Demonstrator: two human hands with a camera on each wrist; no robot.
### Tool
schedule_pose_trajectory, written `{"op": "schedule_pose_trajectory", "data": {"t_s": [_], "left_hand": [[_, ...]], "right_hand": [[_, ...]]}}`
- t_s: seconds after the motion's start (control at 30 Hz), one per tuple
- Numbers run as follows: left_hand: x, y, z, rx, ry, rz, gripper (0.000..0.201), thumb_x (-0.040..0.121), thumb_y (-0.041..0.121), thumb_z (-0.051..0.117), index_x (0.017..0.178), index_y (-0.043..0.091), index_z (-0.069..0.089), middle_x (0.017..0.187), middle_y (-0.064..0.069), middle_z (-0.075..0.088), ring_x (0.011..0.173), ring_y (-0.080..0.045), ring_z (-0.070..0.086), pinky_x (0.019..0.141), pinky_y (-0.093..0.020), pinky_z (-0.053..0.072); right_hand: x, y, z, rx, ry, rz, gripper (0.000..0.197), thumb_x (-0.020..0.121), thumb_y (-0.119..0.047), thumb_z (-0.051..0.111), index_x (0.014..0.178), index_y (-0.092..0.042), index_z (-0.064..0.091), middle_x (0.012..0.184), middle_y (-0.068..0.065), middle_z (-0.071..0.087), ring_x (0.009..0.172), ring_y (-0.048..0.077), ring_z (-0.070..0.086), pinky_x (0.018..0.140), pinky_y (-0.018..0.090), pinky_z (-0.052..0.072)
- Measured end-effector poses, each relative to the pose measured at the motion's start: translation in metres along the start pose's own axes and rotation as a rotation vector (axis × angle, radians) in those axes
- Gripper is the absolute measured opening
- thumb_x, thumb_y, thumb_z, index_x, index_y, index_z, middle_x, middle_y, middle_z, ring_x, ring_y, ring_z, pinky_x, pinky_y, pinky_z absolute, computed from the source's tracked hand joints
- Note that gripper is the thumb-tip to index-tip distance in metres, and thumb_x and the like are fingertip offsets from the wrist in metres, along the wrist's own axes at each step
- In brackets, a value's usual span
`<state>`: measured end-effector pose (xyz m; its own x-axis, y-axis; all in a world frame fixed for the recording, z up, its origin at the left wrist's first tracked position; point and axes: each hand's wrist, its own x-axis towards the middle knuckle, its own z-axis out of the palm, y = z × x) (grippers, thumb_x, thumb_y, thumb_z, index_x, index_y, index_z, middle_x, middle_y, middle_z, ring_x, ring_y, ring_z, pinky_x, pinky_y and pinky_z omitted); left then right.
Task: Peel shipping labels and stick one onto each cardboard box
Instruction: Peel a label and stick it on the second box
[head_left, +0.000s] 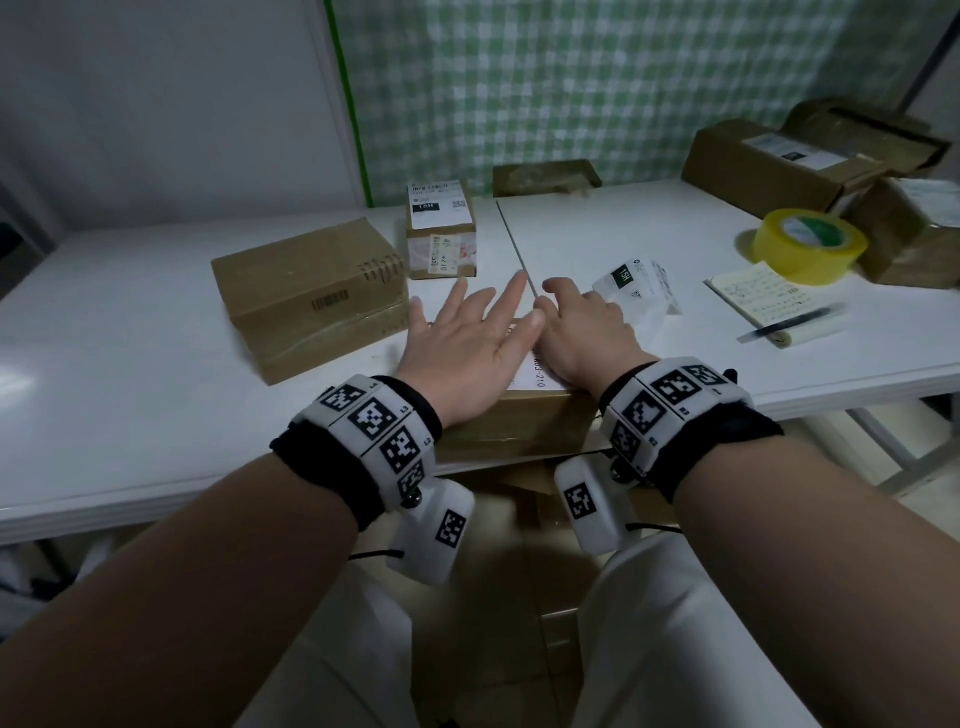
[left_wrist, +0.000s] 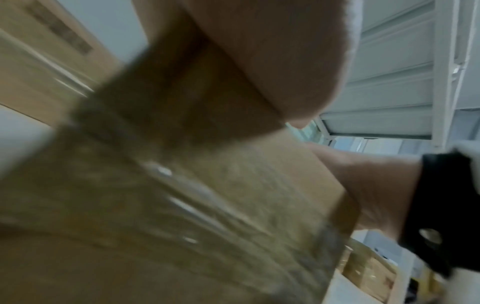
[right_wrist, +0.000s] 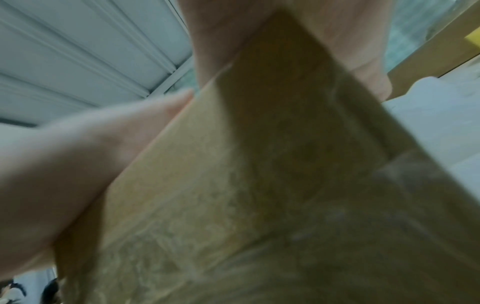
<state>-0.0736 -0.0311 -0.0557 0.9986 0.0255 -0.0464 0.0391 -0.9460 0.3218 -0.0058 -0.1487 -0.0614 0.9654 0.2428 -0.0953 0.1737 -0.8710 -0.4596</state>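
A cardboard box (head_left: 519, 428) stands at the table's front edge with a white shipping label (head_left: 542, 370) on its top. Both hands lie on that label. My left hand (head_left: 467, 338) is flat, its fingers straight and spread. My right hand (head_left: 582, 327) presses beside it with fingers lightly bent, holding nothing. Most of the label is hidden under the hands. The wrist views are blurred: the left one shows the box's taped side (left_wrist: 182, 205) under my palm, the right one shows the box (right_wrist: 233, 185) and my left hand (right_wrist: 78, 154).
A larger plain box (head_left: 311, 296) sits left of the hands and a small labelled box (head_left: 441, 228) behind them. Loose label sheets (head_left: 639, 286), a notebook with pen (head_left: 763, 304), a yellow tape roll (head_left: 810, 244) and more boxes (head_left: 779, 161) lie to the right.
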Motion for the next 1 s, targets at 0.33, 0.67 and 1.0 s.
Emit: {"op": "schedule_pose_trajectory", "data": {"t_s": [0.33,0.67,1.0], "left_hand": [[-0.007,-0.021,-0.002,-0.211,0.019,0.002,0.058,0.093,0.06,0.007,0.147,0.042,-0.003,0.158,0.004,0.011,0.146,-0.018,-0.009,0.117,-0.053,-0.001],[-0.009,-0.034,-0.013,-0.178,-0.063,-0.149,0.063,0.091,0.063,0.006,0.147,0.039,-0.009,0.16,-0.004,0.001,0.147,-0.022,-0.005,0.116,-0.052,0.0],[0.006,0.042,-0.006,-0.266,-0.05,0.043,0.062,0.089,0.063,-0.004,0.148,0.042,-0.003,0.159,0.012,0.005,0.147,-0.013,-0.003,0.113,-0.053,-0.016]], "right_hand": [[-0.004,-0.001,-0.006,0.261,-0.057,0.002,0.047,0.1,-0.03,0.023,0.145,-0.015,0.03,0.143,0.017,0.045,0.13,0.035,0.042,0.104,0.038,0.03],[-0.004,0.0,-0.006,0.295,-0.05,0.0,0.046,0.1,-0.028,0.024,0.143,-0.015,0.033,0.136,0.018,0.052,0.125,0.035,0.046,0.104,0.038,0.034],[-0.009,-0.002,-0.006,0.023,-0.043,-0.152,0.035,0.097,-0.021,0.035,0.126,-0.004,0.045,0.123,0.017,0.055,0.108,0.035,0.057,0.078,0.037,0.041]]}}
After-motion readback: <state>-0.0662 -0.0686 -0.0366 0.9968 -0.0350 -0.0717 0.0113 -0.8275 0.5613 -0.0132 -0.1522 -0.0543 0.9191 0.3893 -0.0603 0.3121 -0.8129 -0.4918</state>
